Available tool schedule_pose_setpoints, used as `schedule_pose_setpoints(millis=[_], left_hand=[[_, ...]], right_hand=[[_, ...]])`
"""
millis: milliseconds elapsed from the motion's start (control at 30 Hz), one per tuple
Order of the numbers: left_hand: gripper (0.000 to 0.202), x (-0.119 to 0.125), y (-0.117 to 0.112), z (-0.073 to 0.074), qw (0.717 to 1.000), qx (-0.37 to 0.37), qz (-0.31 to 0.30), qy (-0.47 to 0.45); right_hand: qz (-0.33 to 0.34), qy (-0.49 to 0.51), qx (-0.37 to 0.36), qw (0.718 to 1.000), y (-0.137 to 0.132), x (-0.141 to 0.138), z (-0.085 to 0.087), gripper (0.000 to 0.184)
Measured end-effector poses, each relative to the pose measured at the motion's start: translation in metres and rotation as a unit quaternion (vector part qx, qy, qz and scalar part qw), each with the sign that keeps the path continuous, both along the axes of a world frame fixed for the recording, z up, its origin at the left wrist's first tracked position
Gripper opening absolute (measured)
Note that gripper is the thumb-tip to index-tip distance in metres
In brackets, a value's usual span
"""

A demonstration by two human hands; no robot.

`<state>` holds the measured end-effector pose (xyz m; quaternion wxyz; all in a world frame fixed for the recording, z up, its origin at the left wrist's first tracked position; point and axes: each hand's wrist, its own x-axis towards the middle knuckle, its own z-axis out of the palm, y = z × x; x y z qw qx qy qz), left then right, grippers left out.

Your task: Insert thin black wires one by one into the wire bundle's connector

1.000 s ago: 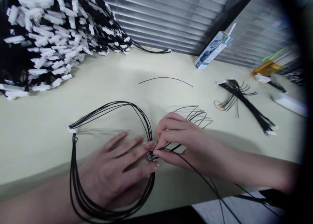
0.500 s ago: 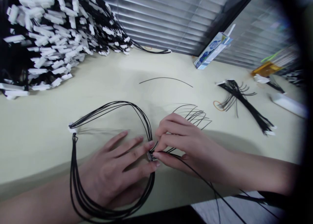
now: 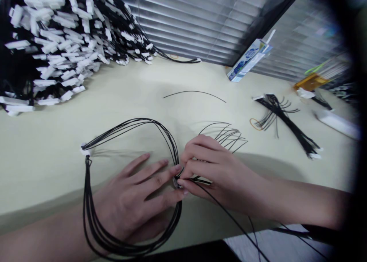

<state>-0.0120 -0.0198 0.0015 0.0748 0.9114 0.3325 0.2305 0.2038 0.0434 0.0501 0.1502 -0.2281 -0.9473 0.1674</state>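
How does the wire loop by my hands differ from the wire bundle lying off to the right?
The wire loop curves in a wide ring around the left hand; the wire bundle lies nearly straight, untouched. The loop's wires run together; the bundle's fan out at its far end. Both are thin black wires ending in small white plugs, on the same table.

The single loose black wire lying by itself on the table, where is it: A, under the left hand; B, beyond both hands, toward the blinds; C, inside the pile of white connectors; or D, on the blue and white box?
B: the loose black wire lies alone on bare table, past the hands.
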Motion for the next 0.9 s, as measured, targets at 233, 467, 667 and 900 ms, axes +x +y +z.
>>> schedule_pose_setpoints(millis=[233, 467, 667, 900], left_hand=[[0.036, 0.0, 0.0, -0.003, 1.0, 0.003, 0.0, 0.0], [0.04, 0.0, 0.0, -0.004, 1.0, 0.021, 0.006, 0.006], [0.041, 0.001, -0.003, -0.009, 1.0, 0.008, 0.023, -0.008], [0.04, -0.002, -0.002, -0.012, 0.999, 0.032, 0.005, 0.016]], right_hand=[[0.028, -0.02, -0.052, 0.998, 0.002, 0.0, -0.005, 0.015], [-0.174, 0.173, -0.281, 0.928, 0.022, 0.019, 0.001, 0.013], [-0.366, 0.249, -0.319, 0.838, 0.088, 0.105, -0.017, 0.032], [-0.446, 0.051, -0.069, 0.891, 0.142, 0.162, -0.027, 0.038]])
